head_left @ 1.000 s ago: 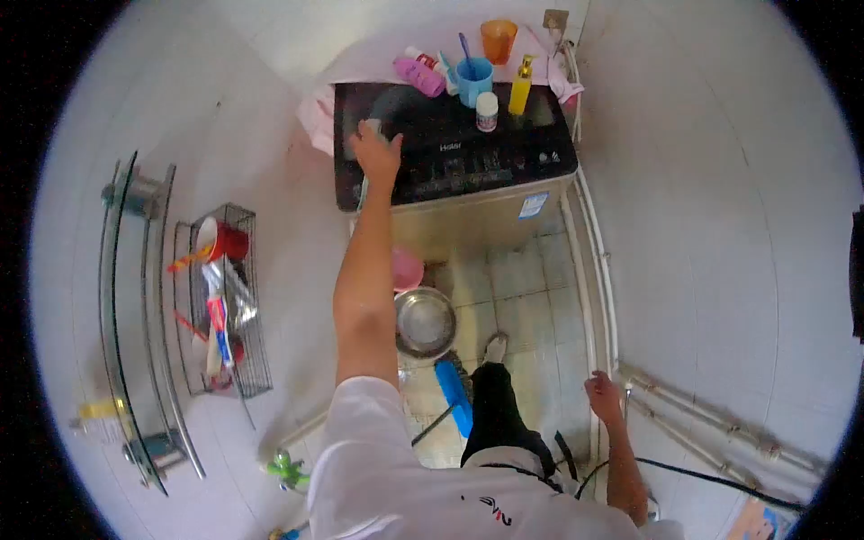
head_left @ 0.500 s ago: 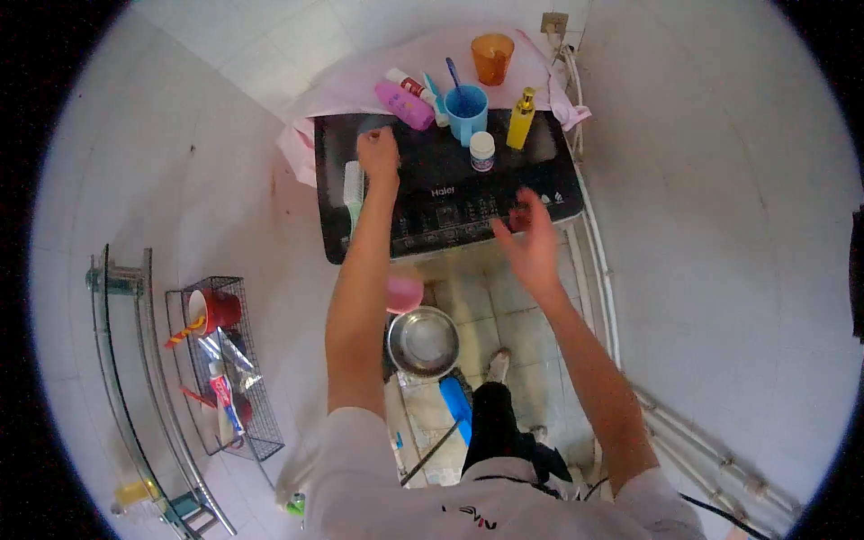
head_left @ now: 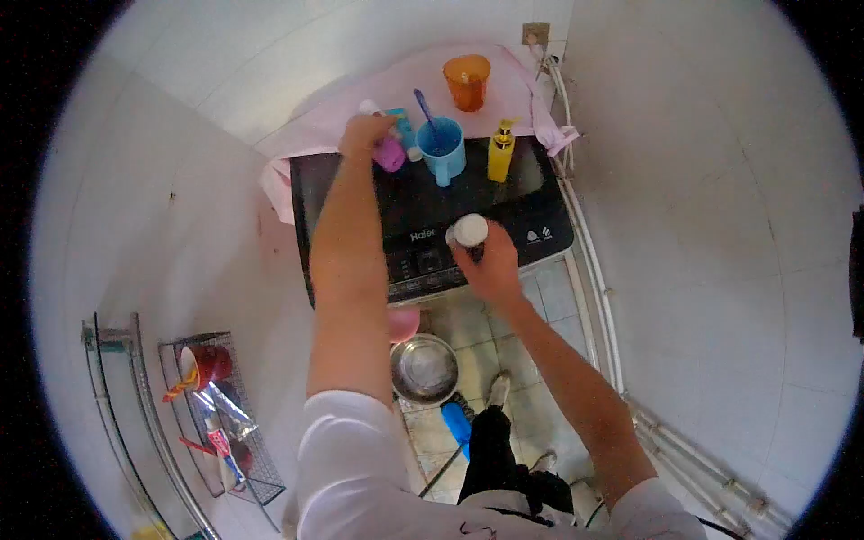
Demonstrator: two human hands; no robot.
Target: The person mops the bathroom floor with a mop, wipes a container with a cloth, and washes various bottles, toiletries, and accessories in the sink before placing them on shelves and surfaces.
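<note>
My right hand [head_left: 493, 263] is closed around a small white-capped bottle [head_left: 470, 230], just above the front control panel of the black-topped Haier washing machine [head_left: 504, 207]. My left hand [head_left: 364, 135] reaches to the back left of the lid, over a purple bottle [head_left: 390, 155] and beside a white bottle [head_left: 369, 107]. Its fingers are partly hidden and blurred, so their grip is unclear. Right of that hand are a light-blue tube [head_left: 401, 129] and a blue mug [head_left: 443, 155] with a dark-blue toothbrush [head_left: 423, 103] in it.
A yellow pump bottle [head_left: 500, 153] stands at the right of the lid. An orange cup [head_left: 467, 83] rests on the pink cloth [head_left: 342, 112] behind. A metal basin [head_left: 425, 369] lies on the floor; a wire basket [head_left: 256, 450] and white pipes [head_left: 585, 234] line the walls.
My right hand has taken hold of the white-capped bottle and brought it toward the front edge. My left hand has moved back to the purple bottle. The view has shifted slightly.
</note>
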